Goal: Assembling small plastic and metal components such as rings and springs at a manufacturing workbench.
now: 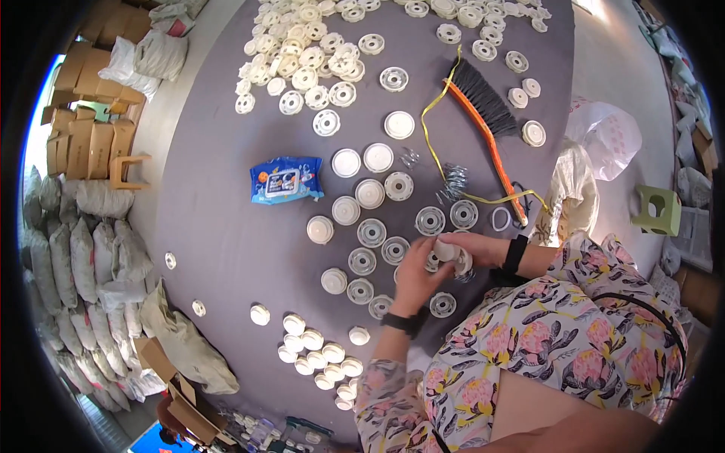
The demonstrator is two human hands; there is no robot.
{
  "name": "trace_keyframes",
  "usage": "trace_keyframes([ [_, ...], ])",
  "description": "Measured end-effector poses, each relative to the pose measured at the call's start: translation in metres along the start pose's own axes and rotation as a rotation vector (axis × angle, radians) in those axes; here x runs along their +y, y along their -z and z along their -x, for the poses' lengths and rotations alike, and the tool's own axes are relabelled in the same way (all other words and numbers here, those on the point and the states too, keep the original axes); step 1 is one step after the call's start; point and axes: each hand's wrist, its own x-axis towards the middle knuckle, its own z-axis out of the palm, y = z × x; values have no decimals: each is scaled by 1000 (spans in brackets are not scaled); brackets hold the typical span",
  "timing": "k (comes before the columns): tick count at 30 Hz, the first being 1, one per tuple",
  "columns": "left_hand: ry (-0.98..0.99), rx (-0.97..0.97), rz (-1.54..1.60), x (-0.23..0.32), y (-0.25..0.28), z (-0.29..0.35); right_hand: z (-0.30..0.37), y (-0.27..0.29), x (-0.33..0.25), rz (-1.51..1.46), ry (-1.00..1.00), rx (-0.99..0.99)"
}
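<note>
My left hand [419, 276] and my right hand [483, 250] meet over the near right part of the grey table. Both are closed around a small white round plastic part [446, 251], pinched between the fingers. Part of it is hidden by them. Around the hands lie several white spoked plastic discs [395, 250], with two more discs [430, 220] just beyond the fingers. A disc [442, 304] rests below the hands. Farther off are loose metal springs [455, 180] and smooth round white caps [377, 158]. A white ring [501, 219] lies beyond my right wrist.
A brush with an orange handle [495, 155] and a yellow strap [428, 136] lies at the right. A blue wipes packet [285, 181] sits left of the discs. White parts [306, 57] pile up at the far end; assembled round pieces [332, 352] cluster at the near left.
</note>
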Motion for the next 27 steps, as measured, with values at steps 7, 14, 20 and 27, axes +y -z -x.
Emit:
trace_keyframes([
  [7,285,167,155,-18,-5,45,4,-12,24,263,-120,43],
  [14,285,579,-212,-84,49,58,7,-9,36,281,-131,55],
  [20,251,520,-466,-87,46,61,22,-7,36,274,-57,129],
  [27,56,431,-697,-90,37,57,30,-8,41,275,-56,192],
])
